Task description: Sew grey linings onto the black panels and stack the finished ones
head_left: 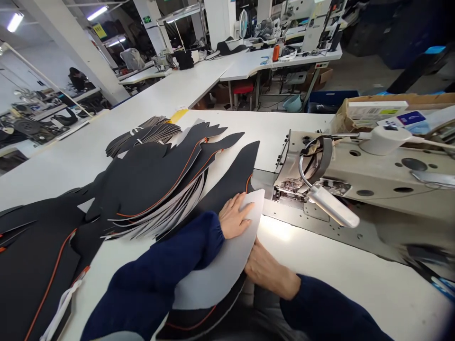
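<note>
A light grey panel [216, 279] lies over a black panel with orange piping [232, 177], close to the sewing machine's needle area [295, 189]. My left hand [236, 215] rests flat on the grey panel with its fingers spread. At the panel's right edge is my right hand [268, 267], its fingers curled around the edge and partly hidden beneath it. The black panel's pointed tip reaches beyond my left hand, left of the machine. A lit lamp [334, 206] hangs over the machine bed.
Left of my hands lies a stack of black panels with orange piping [142, 175]; behind it are tied bundles [142, 135]. More black pieces [35, 265] cover the left side. A cardboard box [426, 99] stands behind the machine. A person [80, 79] is far back left.
</note>
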### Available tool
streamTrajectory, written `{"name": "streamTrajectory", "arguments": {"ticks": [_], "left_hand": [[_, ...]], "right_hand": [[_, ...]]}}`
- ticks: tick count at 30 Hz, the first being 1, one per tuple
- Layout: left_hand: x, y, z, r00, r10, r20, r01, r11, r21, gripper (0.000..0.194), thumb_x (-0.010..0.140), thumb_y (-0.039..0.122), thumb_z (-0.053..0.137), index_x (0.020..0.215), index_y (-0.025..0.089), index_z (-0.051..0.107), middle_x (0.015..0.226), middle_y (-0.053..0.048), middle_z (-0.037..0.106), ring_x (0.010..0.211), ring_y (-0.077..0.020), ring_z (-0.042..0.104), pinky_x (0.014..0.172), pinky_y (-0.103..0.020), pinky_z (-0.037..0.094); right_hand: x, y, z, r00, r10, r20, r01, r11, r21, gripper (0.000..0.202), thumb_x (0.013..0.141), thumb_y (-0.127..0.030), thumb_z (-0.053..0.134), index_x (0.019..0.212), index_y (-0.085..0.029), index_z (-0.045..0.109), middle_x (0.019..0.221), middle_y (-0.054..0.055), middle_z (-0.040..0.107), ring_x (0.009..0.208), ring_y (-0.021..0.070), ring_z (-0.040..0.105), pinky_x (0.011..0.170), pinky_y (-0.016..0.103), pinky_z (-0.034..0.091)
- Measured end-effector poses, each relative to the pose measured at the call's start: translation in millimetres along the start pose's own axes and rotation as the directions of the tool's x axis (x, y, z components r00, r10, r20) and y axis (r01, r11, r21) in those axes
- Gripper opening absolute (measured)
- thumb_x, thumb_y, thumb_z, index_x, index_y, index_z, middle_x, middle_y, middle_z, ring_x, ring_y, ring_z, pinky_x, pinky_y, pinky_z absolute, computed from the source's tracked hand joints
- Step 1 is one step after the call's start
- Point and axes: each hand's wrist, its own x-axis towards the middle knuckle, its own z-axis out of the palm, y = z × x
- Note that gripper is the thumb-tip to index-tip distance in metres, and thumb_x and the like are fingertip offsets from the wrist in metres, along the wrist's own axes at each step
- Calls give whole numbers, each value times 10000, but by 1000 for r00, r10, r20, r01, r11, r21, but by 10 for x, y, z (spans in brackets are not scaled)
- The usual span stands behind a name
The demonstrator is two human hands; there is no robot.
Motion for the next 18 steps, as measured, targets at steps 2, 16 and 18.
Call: {"name": "streamTrajectory", "arguments": {"ticks": [2,16,18], "left_hand": [[-154,11,-60,1000,17,12,-17,1000,3,536,885,305,463,1413,250,387,1547,-103,223,1395,-287,256,1095,-466,329],[386,170,-106,990,137,-16,-137,990,20,382,852,351,539,1218,245,521,1458,-44,399,1267,-248,405,1020,-434,408],[395,205,-101,989,144,-16,-143,988,59,444,860,347,516,1293,256,486,1465,-41,394,1285,-250,382,1036,-431,390]], "right_hand": [[-5,-113,-29,1000,-6,5,6,999,-50,300,849,-171,498,1090,-149,674,1111,141,662,1131,349,520,1047,624,289],[37,154,-60,993,2,115,0,1000,-18,233,847,-174,480,945,-160,691,939,106,671,957,296,563,993,664,279],[22,178,-66,995,1,101,2,999,-34,233,842,-175,484,951,-158,690,944,109,668,965,302,560,994,647,287]]}}
